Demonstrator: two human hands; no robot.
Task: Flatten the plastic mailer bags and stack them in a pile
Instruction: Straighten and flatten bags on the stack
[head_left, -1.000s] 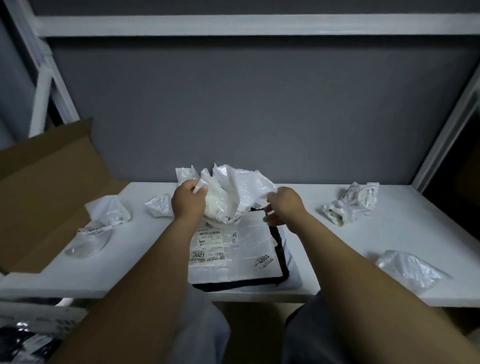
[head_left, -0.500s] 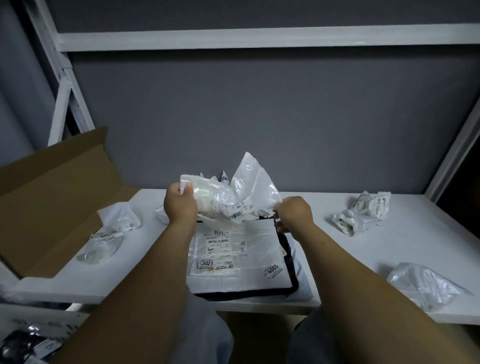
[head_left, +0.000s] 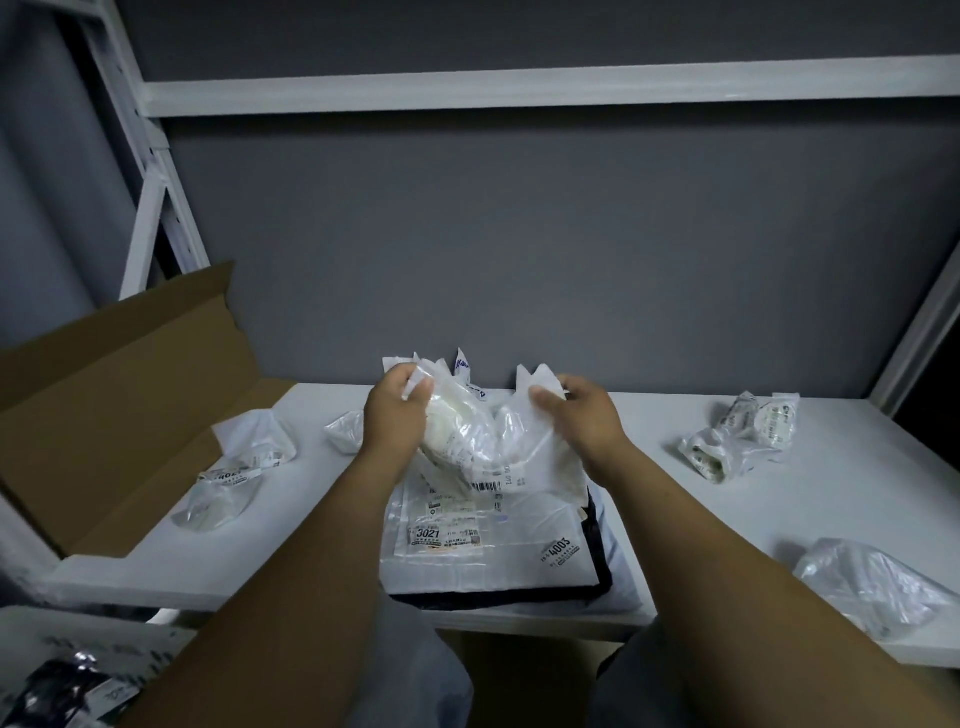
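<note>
On the white worktop (head_left: 675, 525) before you, a brown cardboard flap (head_left: 119, 415) crowds the left end. The flat pile (head_left: 498, 561) of labelled mailers lies at the near edge, with a dark one underneath. Above it, your left hand (head_left: 395, 415) and right hand (head_left: 587, 421) each curl their fingers round one crumpled, glossy mailer (head_left: 483, 441), held clear of the pile. Loose crumpled bags (head_left: 872, 587) lie in five clumps, three to the left and two to the right.
</note>
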